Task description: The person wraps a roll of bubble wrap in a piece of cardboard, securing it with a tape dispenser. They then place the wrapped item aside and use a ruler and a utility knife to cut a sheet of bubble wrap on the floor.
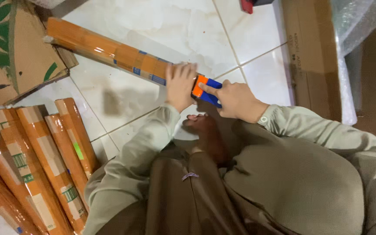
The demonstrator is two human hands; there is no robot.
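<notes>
White tile underlies long taped parcel [109, 52] running upper-left; left hand [180, 85] grips it, right hand [236, 100] clutches tape dispenser [206, 89]

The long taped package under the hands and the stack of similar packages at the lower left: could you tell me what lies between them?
In the head view, only bare white tiled floor separates the long package from the stack.
</notes>
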